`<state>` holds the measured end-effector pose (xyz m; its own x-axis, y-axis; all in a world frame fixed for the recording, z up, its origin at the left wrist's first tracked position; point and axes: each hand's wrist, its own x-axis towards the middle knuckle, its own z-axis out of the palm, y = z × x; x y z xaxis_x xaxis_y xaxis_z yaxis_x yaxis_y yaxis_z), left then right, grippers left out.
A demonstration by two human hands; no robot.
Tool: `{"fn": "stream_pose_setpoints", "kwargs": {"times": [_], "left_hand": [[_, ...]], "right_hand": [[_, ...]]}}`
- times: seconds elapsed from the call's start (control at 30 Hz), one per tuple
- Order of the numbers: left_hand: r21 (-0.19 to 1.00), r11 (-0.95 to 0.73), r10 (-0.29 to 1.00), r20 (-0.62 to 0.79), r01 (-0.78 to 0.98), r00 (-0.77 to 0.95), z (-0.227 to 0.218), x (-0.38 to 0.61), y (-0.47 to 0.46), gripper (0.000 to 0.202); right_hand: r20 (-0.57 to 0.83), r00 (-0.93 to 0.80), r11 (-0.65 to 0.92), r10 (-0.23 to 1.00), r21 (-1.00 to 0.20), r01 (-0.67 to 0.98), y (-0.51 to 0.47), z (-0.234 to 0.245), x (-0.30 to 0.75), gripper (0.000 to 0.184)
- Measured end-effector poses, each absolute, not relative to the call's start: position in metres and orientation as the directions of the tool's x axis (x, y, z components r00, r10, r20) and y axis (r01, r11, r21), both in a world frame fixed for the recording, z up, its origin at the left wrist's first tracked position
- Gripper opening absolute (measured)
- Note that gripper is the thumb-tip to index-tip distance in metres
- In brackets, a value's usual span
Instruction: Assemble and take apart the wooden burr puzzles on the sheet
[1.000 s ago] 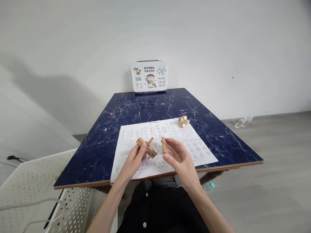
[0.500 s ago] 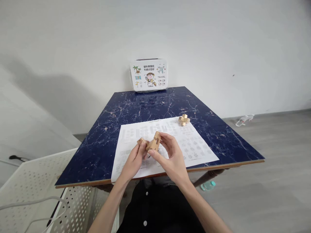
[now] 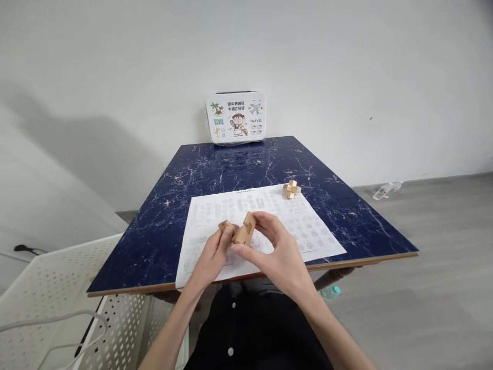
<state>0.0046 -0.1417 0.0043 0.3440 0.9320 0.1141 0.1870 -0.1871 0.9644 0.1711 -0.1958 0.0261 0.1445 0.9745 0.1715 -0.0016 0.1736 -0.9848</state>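
Both hands meet over a white printed sheet (image 3: 308,231) on a dark blue marbled table (image 3: 162,226). My left hand (image 3: 210,257) pinches a cluster of notched wooden puzzle pieces (image 3: 227,227) from the left. My right hand (image 3: 275,246) grips another notched wooden piece (image 3: 245,228) between thumb and fingers, pressed against that cluster. A second, assembled wooden cross puzzle (image 3: 291,189) lies on the sheet's far right corner, apart from both hands.
A white case with cartoon travel pictures (image 3: 235,118) stands against the wall at the table's far edge. A white perforated basket (image 3: 50,298) with a cable sits low on the left. Plastic bottles lie on the grey floor (image 3: 387,189) at right and under the table (image 3: 331,292).
My right hand has brought its wooden piece leftward from apart onto the pieces in my left hand, and both hands now hold them joined together.
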Motion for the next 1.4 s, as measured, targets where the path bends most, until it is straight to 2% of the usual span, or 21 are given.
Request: {"fn": "stream_pose_setpoints", "kwargs": {"times": [0.17, 0.33, 0.43, 0.53, 0.63, 0.7, 0.8, 1.13, 1.4], "left_hand": [[0.982, -0.137, 0.929, 0.082, 0.13, 0.361, 0.003, 0.004, -0.145, 0.05], [0.994, -0.103, 0.925, 0.08, 0.044, 0.371, 0.002, 0.002, -0.143, 0.042], [0.998, -0.043, 0.948, 0.055, -0.046, 0.312, -0.002, 0.001, -0.138, 0.042], [0.991, 0.054, 0.975, -0.026, -0.124, 0.219, -0.007, 0.001, -0.135, 0.048], [0.986, 0.096, 0.981, -0.07, -0.135, 0.183, -0.008, 0.003, -0.133, 0.054], [0.986, 0.087, 0.981, -0.06, -0.145, 0.184, -0.009, 0.003, -0.133, 0.055], [0.987, 0.067, 0.979, -0.036, -0.149, 0.201, -0.01, 0.004, -0.133, 0.054], [0.982, 0.086, 0.977, -0.05, -0.17, 0.208, -0.009, 0.005, -0.134, 0.055], [0.975, 0.088, 0.987, -0.059, -0.202, 0.147, -0.011, 0.005, -0.132, 0.061]], "right_hand": [[0.083, 0.117, 0.074, 0.99, -0.994, 0.081, -0.197, 0.018, 0.165, 0.084], [0.144, 0.169, 0.123, 0.975, -0.984, 0.128, -0.195, 0.014, 0.155, 0.082], [0.188, 0.126, 0.173, 0.974, -0.978, 0.119, -0.193, 0.01, 0.153, 0.075], [0.244, 0.057, 0.235, 0.968, -0.963, 0.133, -0.193, 0.003, 0.155, 0.066], [0.294, 0.084, 0.266, 0.952, -0.932, 0.247, -0.194, -0.005, 0.155, 0.051], [0.302, 0.116, 0.251, 0.946, -0.913, 0.322, -0.195, -0.008, 0.153, 0.038], [0.296, 0.075, 0.248, 0.952, -0.893, 0.376, -0.195, -0.009, 0.148, 0.021], [0.514, 0.018, 0.436, 0.857, -0.745, 0.505, -0.193, -0.013, 0.142, 0.025], [0.515, -0.003, 0.446, 0.857, -0.739, 0.505, -0.195, -0.014, 0.141, 0.028]]}}
